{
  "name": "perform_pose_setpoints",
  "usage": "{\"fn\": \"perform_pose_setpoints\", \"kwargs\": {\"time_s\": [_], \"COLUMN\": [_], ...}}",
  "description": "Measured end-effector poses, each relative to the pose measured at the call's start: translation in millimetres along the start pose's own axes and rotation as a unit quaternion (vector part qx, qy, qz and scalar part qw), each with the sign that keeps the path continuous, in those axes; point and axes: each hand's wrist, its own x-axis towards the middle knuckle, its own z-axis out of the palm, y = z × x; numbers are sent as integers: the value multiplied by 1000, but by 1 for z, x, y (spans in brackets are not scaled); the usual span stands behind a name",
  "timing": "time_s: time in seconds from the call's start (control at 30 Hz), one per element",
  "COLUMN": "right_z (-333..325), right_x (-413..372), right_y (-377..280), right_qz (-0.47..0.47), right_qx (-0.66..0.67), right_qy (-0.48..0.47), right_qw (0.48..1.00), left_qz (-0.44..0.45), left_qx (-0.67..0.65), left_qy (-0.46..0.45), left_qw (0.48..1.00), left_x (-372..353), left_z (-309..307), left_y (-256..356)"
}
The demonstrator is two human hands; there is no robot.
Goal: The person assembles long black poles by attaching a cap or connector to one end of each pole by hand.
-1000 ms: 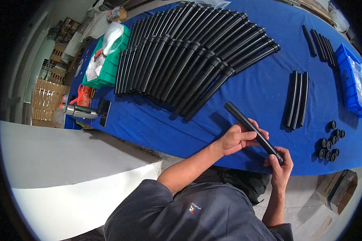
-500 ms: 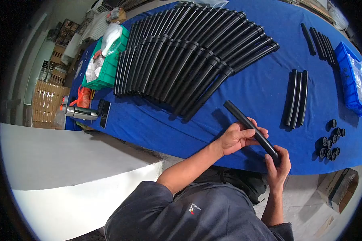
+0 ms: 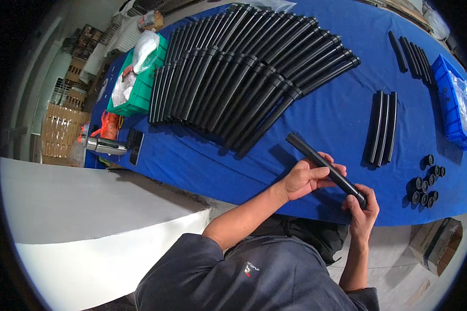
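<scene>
A black tube (image 3: 316,158) slants over the front of the blue-covered table, its far end pointing up and left. My left hand (image 3: 310,179) grips it around the middle, thumb on top. At the near end, my right hand (image 3: 362,210) is closed around the tube with the thumb pressed against its side; a collar-like rim shows there, partly hidden by the fingers. Beyond my hands lies a wide fan of black tubes with ringed ends (image 3: 244,67). Three plain black tubes (image 3: 384,127) rest to the right, near a cluster of round black caps (image 3: 425,184).
A blue bin (image 3: 446,114) with plastic bags stands at the right edge, beside more thin black tubes (image 3: 412,57). On the left are a green crate (image 3: 145,85), a steel flask (image 3: 106,145) and a phone (image 3: 135,145). An open cardboard box (image 3: 438,243) sits below the table.
The tube has shifted slightly down and right, toward my right hand. My right hand has moved a little right and its grip on the near end has changed.
</scene>
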Motion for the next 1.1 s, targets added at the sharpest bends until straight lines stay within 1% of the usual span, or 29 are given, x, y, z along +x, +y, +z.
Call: {"fn": "perform_pose_setpoints", "kwargs": {"time_s": [0.1, 0.17, 0.2, 0.23, 0.27, 0.3, 0.33, 0.37, 0.4, 0.47, 0.57, 0.6, 0.67, 0.7, 0.73, 0.77, 0.83, 0.9, 0.93, 1.0, 1.1], "right_z": [7, 5, 2, -2, -2, -2, -1, -3, -4, -7, -18, -20, -7, -1, 0, -2, -5, -8, -8, -9, -9], "right_x": [4, 4, 3, 4, 5, 6, 6, 5, 5, 5, 6, 6, 9, 10, 13, 15, 16, 15, 15, 15, 14], "right_y": [15, 18, 20, 21, 20, 19, 18, 19, 19, 19, 33, 38, 23, 18, 23, 23, 28, 35, 35, 35, 33], "right_qz": [-9, -9, -6, -5, -5, -7, -7, -6, -16, -37, -40, -41, -79, -97, -86, -82, -72, -61, -56, -50, -27], "right_qx": [30, 61, 79, 60, 63, 66, 70, 62, 58, 50, 74, 77, 126, 153, 186, 192, 194, 185, 188, 194, 192], "right_qy": [33, 29, 31, 21, 20, 20, 17, 10, -1, -25, -58, -68, -38, -21, -2, -14, -31, -45, -47, -50, -51], "right_qw": [999, 998, 996, 998, 998, 998, 997, 998, 998, 998, 995, 994, 988, 983, 979, 978, 978, 980, 979, 978, 980], "left_qz": [-72, -141, -179, -180, -101, -19, 63, 256, 284, 278, 191, 200, 217, 219, 221, 220, 207, 207, 205, 176, 105], "left_qx": [85, 245, 323, 373, 486, 589, 678, 753, 817, 869, 911, 905, 893, 898, 902, 901, 923, 935, 940, 948, 948], "left_qy": [56, 68, 72, 87, 57, 26, -6, -66, -85, -103, -143, -133, -113, -80, -48, -10, 75, 169, 195, 231, 282], "left_qw": [992, 957, 927, 906, 866, 808, 732, 602, 495, 395, 336, 351, 378, 373, 368, 373, 314, 233, 188, 131, 108], "left_x": [-3, -7, -11, -16, -19, -23, -24, -17, -16, -10, -9, -10, -14, -17, -22, -27, -37, -42, -44, -48, -47], "left_z": [7, 15, 23, 35, 45, 55, 64, 73, 89, 93, 73, 72, 73, 78, 82, 82, 86, 82, 73, 48, 28], "left_y": [4, 12, 16, 20, 25, 31, 34, 40, 46, 50, 42, 42, 45, 53, 65, 81, 122, 169, 193, 240, 283]}}
